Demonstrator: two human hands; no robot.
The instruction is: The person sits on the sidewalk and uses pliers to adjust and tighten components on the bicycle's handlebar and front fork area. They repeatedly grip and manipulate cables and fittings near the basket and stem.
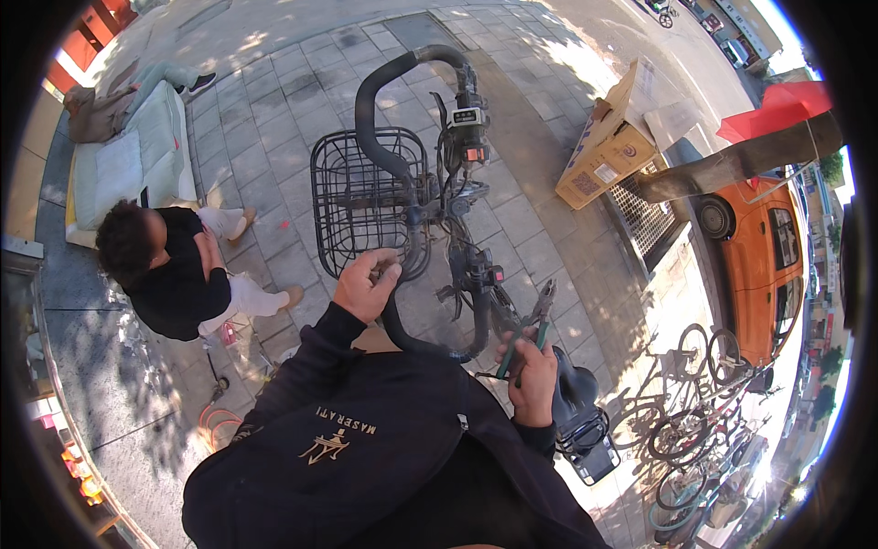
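Around the e-bike handlebar (367,119) at centre, work looks unfinished: the wire basket (369,132) is mounted, but the green-handled pliers (545,317), right of lower centre, look idle in the closed fingers of the right hand (534,377), while the left hand (364,288) half-curls, its grip unclear.

The right fingers (530,349) hold green-handled pliers (542,316) near the black handlebar (482,322).

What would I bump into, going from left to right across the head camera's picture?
Person in white trousers, left hand, green-handled pliers, cardboard box, orange car.
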